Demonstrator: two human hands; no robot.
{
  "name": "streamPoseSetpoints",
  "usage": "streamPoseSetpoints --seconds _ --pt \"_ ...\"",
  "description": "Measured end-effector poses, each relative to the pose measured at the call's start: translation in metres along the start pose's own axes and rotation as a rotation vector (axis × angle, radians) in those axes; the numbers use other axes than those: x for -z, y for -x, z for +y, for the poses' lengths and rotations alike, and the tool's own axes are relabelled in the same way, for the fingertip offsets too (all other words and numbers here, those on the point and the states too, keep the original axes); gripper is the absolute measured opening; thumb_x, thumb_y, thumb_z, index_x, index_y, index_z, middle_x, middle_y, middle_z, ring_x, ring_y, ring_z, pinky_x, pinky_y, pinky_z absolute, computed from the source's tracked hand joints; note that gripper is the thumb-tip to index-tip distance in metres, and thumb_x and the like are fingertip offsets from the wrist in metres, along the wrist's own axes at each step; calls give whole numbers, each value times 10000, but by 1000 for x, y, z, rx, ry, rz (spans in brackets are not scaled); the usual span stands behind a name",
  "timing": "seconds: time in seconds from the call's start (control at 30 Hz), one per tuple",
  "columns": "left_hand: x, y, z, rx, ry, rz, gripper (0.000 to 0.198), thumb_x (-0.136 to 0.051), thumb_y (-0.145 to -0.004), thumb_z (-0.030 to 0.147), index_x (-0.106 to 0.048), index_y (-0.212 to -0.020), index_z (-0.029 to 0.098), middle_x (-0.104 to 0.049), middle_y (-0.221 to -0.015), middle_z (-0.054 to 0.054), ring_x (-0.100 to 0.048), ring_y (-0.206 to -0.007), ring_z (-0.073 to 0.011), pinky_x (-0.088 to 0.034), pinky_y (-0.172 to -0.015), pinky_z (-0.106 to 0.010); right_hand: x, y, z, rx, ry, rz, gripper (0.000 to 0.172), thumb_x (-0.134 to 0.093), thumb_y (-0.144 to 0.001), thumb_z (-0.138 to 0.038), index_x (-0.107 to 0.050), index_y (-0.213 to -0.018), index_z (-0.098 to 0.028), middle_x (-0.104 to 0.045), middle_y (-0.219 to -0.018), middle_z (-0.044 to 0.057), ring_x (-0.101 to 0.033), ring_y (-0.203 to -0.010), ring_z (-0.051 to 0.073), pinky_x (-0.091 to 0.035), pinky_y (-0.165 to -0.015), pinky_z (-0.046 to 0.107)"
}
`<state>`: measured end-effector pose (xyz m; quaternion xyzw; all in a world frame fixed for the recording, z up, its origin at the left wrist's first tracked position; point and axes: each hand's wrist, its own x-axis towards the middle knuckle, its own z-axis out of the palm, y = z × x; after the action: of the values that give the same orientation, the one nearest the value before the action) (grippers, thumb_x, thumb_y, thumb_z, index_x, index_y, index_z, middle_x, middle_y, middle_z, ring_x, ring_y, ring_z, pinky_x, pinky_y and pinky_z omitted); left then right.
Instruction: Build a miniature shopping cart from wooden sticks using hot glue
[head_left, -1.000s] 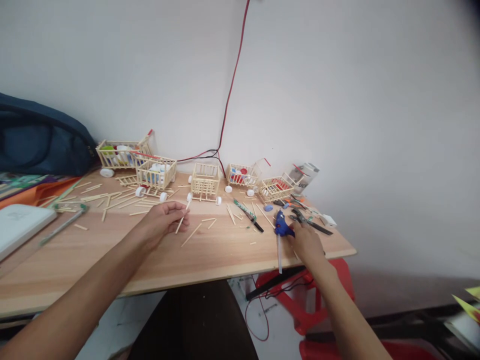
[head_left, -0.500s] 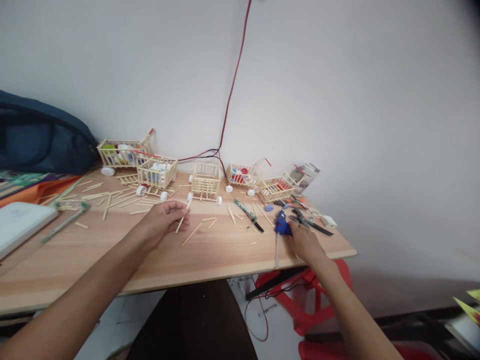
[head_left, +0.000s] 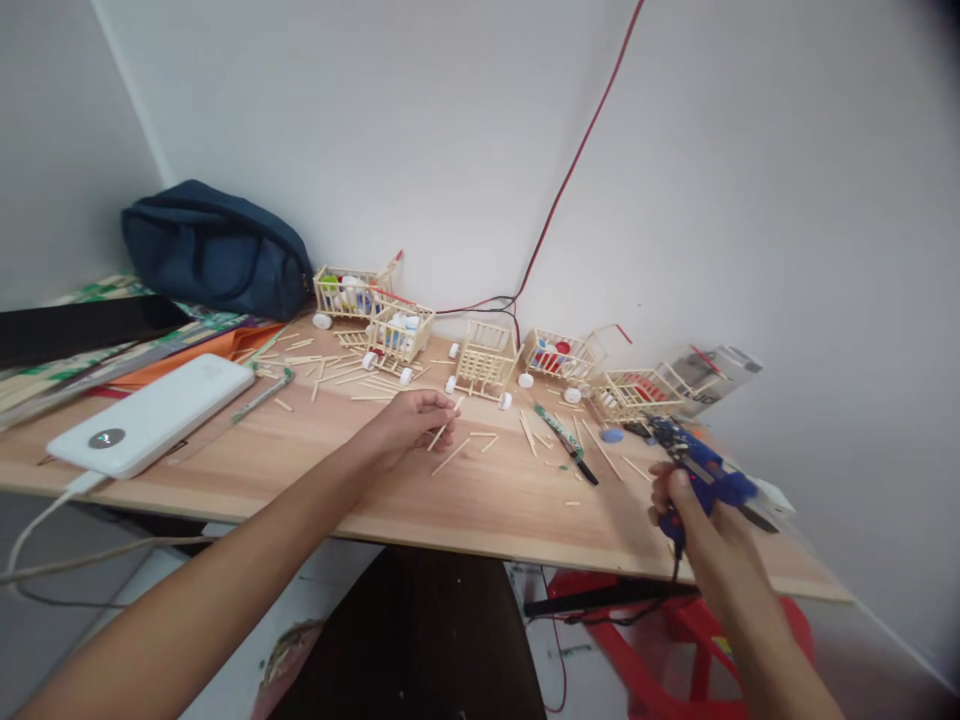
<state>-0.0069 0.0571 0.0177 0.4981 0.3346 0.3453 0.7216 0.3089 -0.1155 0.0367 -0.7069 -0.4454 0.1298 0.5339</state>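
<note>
Between the fingertips of my left hand [head_left: 420, 425] is a short thin wooden stick [head_left: 442, 430], tilted just above the table. My right hand [head_left: 694, 520] is wrapped round the handle of a blue glue gun [head_left: 705, 475], held up over the table's right side; its cord hangs below. Past my left hand stands a small cart built of sticks [head_left: 484, 365], with white wheels. A second stick cart holding red and blue things [head_left: 559, 355] is to its right, and another stick cart [head_left: 634, 395] lies behind the glue gun.
Loose sticks [head_left: 352, 370] are strewn over the wooden table [head_left: 480, 510]. A black-tipped cutter or pen [head_left: 566, 445] lies mid-right. At left are a white power bank [head_left: 154, 415] with a cable and a blue bag [head_left: 217, 250]. A red stool [head_left: 637, 650] stands below.
My right hand has lifted the glue gun off the table and turned it. My left hand keeps its stick. The view has swung left, showing more of the power bank and bag.
</note>
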Motion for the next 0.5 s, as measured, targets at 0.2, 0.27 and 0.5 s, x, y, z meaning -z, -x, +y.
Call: streamPoseSetpoints --seconds 0.2,0.27,0.5 --pt "-7 6 7 -48 -117 -9 234 -700 -717 332 -582 -734 131 -590 -577 0 -492 -458 -70 -317 -451 -187 -58 29 -34 -210 -260 -237 513 -556 -777 -666 -627 -937 -184 -625 -894 65 -541 -651 132 -472 -559 247" --pt "-7 7 9 -54 -150 -22 226 -677 -738 335 -582 -719 131 -587 -565 -1 -458 -442 -61 -272 -438 -186 -72 33 -39 -208 -347 -324 495 -540 -793 -661 -625 -907 -188 -619 -934 66 -536 -647 122 -444 -522 229" --pt "-6 7 7 -73 -233 -49 246 -629 -757 368 -554 -683 146 -562 -543 2 -422 -439 -66 -234 -439 -199 -106 40 -42 -188 -561 -430 471 -532 -800 -655 -595 -813 -188 -589 -788 27 -524 -589 109 -396 -479 218"
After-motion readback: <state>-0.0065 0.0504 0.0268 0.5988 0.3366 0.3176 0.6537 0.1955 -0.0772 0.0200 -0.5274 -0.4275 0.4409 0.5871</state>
